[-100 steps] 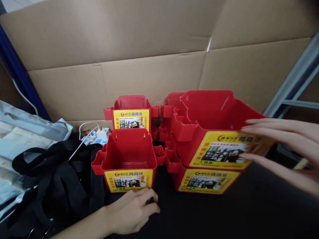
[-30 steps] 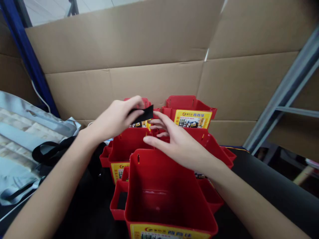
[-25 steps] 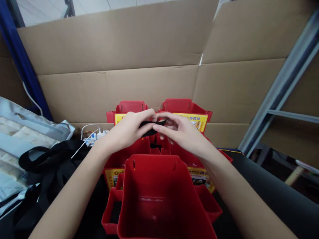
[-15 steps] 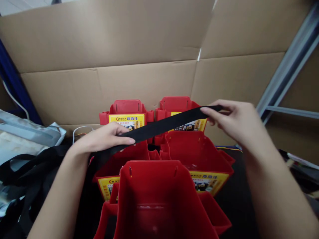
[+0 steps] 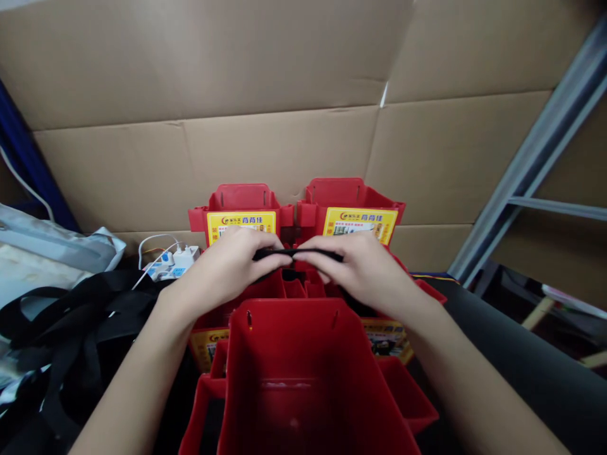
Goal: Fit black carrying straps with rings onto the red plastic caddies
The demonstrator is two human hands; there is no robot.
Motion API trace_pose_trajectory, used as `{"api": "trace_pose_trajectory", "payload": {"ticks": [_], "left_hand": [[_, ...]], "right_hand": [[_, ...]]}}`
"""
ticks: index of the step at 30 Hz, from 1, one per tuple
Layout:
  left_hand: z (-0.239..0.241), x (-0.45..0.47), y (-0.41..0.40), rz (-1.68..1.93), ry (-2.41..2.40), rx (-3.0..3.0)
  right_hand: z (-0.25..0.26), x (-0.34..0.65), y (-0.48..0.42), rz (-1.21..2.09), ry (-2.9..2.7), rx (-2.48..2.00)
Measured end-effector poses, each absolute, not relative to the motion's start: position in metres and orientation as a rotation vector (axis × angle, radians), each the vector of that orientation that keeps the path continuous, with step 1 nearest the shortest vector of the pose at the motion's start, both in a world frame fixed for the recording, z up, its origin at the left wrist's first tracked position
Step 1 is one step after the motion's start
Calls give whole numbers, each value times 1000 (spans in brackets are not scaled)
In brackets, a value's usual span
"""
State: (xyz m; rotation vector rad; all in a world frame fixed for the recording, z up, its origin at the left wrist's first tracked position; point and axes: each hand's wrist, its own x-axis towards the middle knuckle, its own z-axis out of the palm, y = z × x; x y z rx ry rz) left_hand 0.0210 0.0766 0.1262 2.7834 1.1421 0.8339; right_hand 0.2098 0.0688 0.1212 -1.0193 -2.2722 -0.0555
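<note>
My left hand (image 5: 227, 268) and my right hand (image 5: 363, 268) meet above the red plastic bins, both pinching a black strap (image 5: 296, 254) held flat and edge-on between them. Right below me stands the nearest red bin (image 5: 303, 385), open and hollow. Two more red bins with yellow labels, one on the left (image 5: 241, 212) and one on the right (image 5: 351, 208), stand at the back against the cardboard. Other red bins lie under my hands, mostly hidden.
A tall cardboard wall (image 5: 284, 114) closes off the back. A heap of black straps (image 5: 61, 341) and a silvery bag (image 5: 42, 243) lie at the left, beside a white power strip (image 5: 173, 260). A grey metal shelf frame (image 5: 531, 170) rises at the right.
Half a second ago the strap was stretched wide between my hands. Now both hands have come together in the middle with the strap gathered short between them.
</note>
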Motion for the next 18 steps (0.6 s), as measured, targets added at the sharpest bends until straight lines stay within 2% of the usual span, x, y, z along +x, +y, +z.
{"api": "trace_pose_trajectory", "payload": {"ticks": [4, 9, 13, 18], "left_hand": [[131, -11, 84, 587, 1289, 2686], [137, -62, 94, 616, 1486, 2605], [137, -58, 97, 716, 1614, 2656], [126, 3, 82, 611, 1564, 2868]], "right_hand": [[134, 260, 84, -155, -1854, -1108], [140, 336, 102, -469, -1227, -1283], [140, 320, 91, -590, -1611, -1479], [124, 227, 63, -357, -2140, -1048]]}}
